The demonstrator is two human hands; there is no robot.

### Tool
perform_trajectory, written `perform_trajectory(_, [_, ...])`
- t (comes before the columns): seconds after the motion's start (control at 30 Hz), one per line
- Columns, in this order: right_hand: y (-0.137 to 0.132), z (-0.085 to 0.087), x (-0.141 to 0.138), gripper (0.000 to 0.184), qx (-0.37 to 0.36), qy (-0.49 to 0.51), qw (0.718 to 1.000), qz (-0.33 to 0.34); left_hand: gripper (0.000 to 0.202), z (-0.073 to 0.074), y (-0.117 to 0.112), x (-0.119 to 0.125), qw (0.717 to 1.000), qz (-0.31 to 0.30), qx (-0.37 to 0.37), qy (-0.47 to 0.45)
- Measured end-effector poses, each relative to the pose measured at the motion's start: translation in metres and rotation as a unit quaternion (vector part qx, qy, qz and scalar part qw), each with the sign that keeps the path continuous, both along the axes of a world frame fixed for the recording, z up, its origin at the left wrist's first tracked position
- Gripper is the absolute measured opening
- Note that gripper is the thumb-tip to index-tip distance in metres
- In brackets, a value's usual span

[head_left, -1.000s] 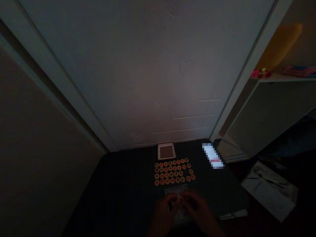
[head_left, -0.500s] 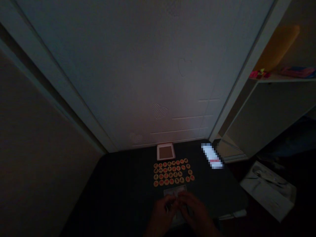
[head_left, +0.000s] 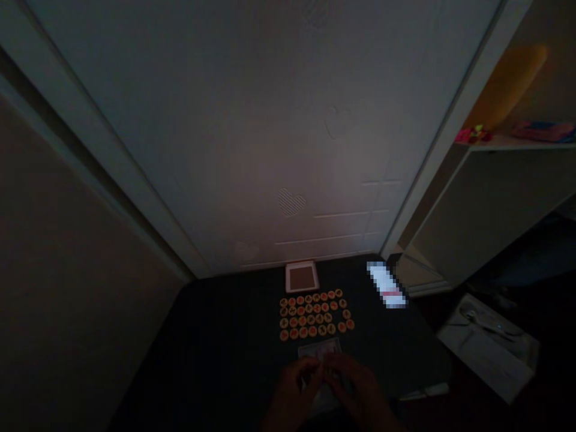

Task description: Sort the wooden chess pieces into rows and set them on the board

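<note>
Both hands meet low in the view, over a pale, flat, clear-looking case or packet [head_left: 320, 348] on the dark table. My left hand [head_left: 294, 384] is closed, its thumb and fingertips pinched together. My right hand [head_left: 353, 378] is closed too, and its fingertips touch those of the left. Whatever lies between them is too dark and small to make out. Just beyond the hands, round Chinese chess pieces [head_left: 303, 332] with red or dark marks lie in several rows, with a gap toward the right of the nearer rows.
A pink-rimmed box or lid [head_left: 302, 278] stands at the table's [head_left: 216, 336] back edge, against a pale panel with hearts [head_left: 291, 202]. A blurred-out bright oblong [head_left: 387, 285] lies at the back right. On the floor to the right is a white box [head_left: 490, 348], near a shelf unit [head_left: 499, 198].
The picture has grown slightly darker. Both hands stay together over the case with barely any shift, and the chess pieces lie as before.
</note>
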State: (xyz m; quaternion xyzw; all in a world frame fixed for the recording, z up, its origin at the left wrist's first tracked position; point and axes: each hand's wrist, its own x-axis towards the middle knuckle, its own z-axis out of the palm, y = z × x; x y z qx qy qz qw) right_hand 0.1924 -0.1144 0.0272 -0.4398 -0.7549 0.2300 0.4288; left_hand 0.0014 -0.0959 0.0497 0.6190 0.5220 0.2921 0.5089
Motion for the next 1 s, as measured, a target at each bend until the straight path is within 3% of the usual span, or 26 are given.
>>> perform_trajectory(0.2, [0.001, 0.004, 0.003, 0.023, -0.01, 0.01, 0.999, -0.032, 0.041, -0.013, -0.001, -0.019, 0.995, 0.078, 0.053, 0.015])
perform_trajectory(0.33, [0.003, 0.004, 0.002, 0.02, -0.027, 0.021, 0.998, -0.05, 0.039, -0.027, -0.003, -0.037, 0.987, 0.106, 0.101, 0.074])
perform_trajectory(0.73, [0.008, -0.009, -0.001, 0.016, -0.08, 0.023, 0.996, -0.037, 0.038, -0.055, -0.018, -0.043, 0.97, 0.04, 0.188, 0.15])
perform_trajectory(0.87, [0.017, -0.018, -0.009, 0.016, -0.058, 0.011, 0.998, -0.013, 0.033, -0.065, -0.018, -0.046, 0.961, 0.041, 0.211, 0.176])
perform_trajectory(1.0, [0.025, -0.027, -0.02, 0.016, -0.038, -0.015, 0.999, 0.003, 0.028, -0.065, -0.017, -0.045, 0.955, 0.036, 0.236, 0.177])
